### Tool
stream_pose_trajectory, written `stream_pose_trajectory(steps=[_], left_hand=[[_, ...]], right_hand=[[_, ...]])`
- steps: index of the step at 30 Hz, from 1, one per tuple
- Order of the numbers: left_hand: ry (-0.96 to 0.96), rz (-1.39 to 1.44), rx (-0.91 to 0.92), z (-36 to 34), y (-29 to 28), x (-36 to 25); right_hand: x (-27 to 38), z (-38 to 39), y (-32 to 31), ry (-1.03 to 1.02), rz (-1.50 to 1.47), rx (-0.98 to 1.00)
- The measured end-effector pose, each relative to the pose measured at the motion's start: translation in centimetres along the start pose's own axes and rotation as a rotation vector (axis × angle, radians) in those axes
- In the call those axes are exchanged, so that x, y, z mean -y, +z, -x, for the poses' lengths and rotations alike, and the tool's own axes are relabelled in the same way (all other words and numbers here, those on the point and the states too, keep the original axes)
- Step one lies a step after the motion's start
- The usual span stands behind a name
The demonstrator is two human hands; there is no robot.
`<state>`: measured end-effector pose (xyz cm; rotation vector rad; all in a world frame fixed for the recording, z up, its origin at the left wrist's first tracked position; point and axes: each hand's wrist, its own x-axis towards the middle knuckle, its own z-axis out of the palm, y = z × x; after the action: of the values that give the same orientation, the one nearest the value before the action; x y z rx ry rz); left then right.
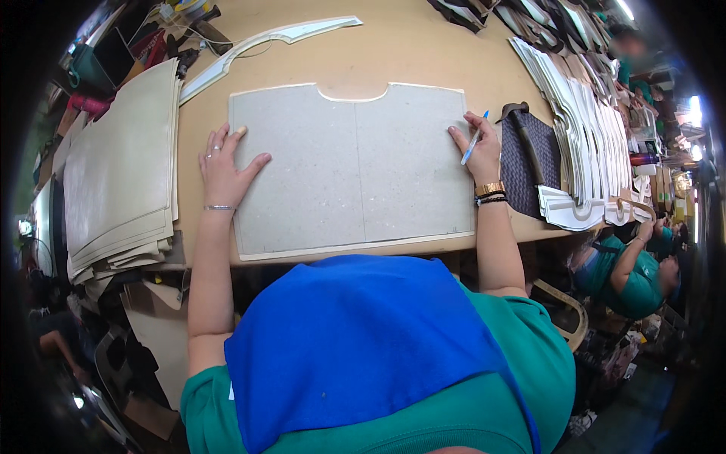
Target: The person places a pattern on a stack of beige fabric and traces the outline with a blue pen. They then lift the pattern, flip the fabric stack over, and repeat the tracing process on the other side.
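Note:
A grey board (302, 181) with a notched top edge and a middle line lies in front of me on a slightly larger pale sheet, whose rim shows around it. My left hand (231, 163) rests with spread fingers on the board’s left edge. At the right edge, my right hand (476, 151) grips a blue-and-white pen (472, 142), fingertips near the board. Just right of it a hammer (529, 151) lies on a dark textured mat (514, 193).
Pale cut sheets (117, 166) are stacked left, white shaped pieces (571, 136) right, and a long curved piece (276, 36) behind on the tan table (340, 57). Tools (212, 34) sit back left; dark pieces (461, 11) back right. A co-worker (631, 272) in green is at the right.

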<state>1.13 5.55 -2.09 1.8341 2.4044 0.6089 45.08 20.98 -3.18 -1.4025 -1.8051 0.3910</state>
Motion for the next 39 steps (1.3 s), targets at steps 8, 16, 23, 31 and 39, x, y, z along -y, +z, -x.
stream_pose_trajectory(steps=[8, 16, 23, 31, 39], left_hand=[[-0.039, 0.043, -0.003, -0.3, 0.0, -0.1], [-0.046, 0.029, -0.01, -0.2, 0.2, -0.2], [-0.054, 0.026, -0.012, -0.1, 0.1, -0.4], [-0.052, 0.024, -0.014, -0.2, 0.4, -0.2], [0.004, -0.069, -0.05, -0.2, 1.1, 0.5]], right_hand=[[-0.4, -0.5, 0.3, 0.003, -0.06, -0.001], [-0.5, -0.6, 0.3, -0.013, -0.033, 0.018], [-0.8, -0.4, 0.4, 0.024, -0.041, 0.017], [-0.7, -0.6, 0.4, -0.015, 0.016, 0.006], [-1.5, -0.8, 0.7, -0.001, 0.052, 0.048]])
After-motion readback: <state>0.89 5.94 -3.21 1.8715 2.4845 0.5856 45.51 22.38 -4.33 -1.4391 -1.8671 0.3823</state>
